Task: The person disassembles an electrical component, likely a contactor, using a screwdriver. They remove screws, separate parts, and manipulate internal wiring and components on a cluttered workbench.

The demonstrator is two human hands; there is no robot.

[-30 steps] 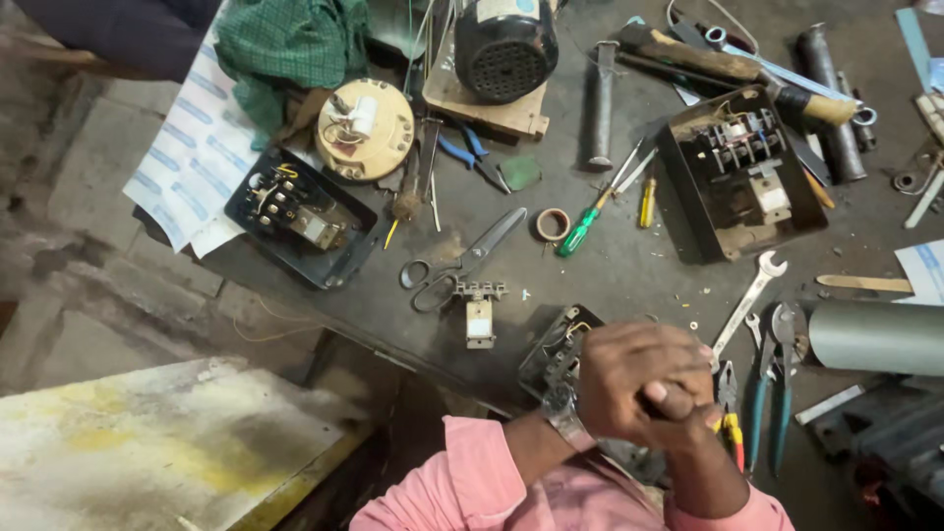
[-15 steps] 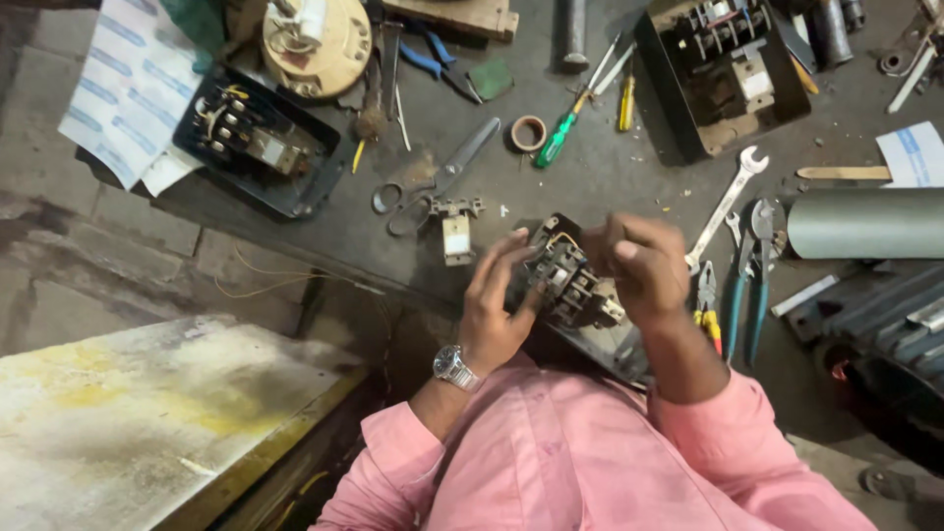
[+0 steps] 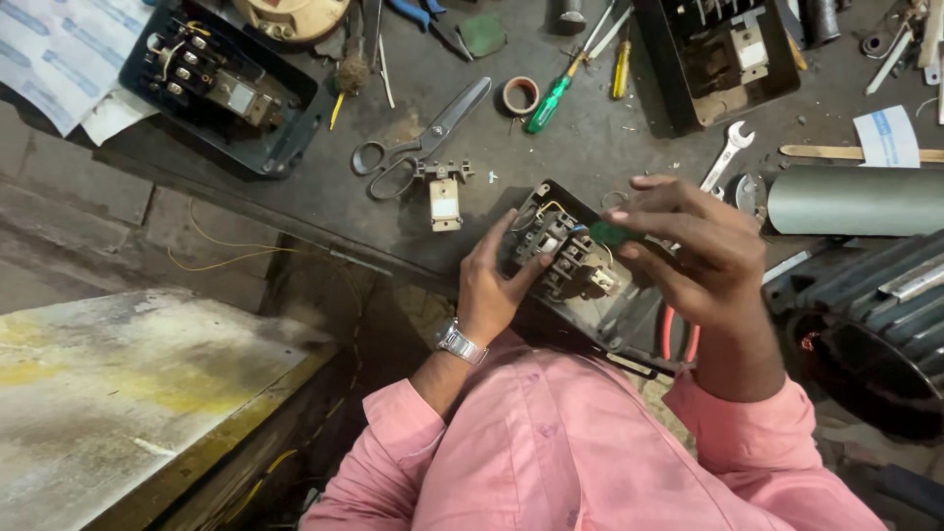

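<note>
Dark and stained, the desk runs across the far half of the view, with a yellowed slab lower down at the near left. At the right edge a grey cylinder lies on its side, far of a ribbed motor housing. Two open black boxes sit on the desk: one at the far left with a contactor inside, one at the far right. Between them lie scissors, a green-handled screwdriver, a roll of tape and a spanner.

At the near edge of the desk, in front of my pink shirt, stands the black switch box I am working on, tilted toward me, its wired block facing up. My left hand, with a metal watch at the wrist, is pressed to the box's left side, fingers curled on its rim, so that grip is clamped on the box. My right hand hovers over the box's right part, its fingers pinched together round a small green-handled tool whose tip points at the block. A small beige part lies just left of the box.
</note>
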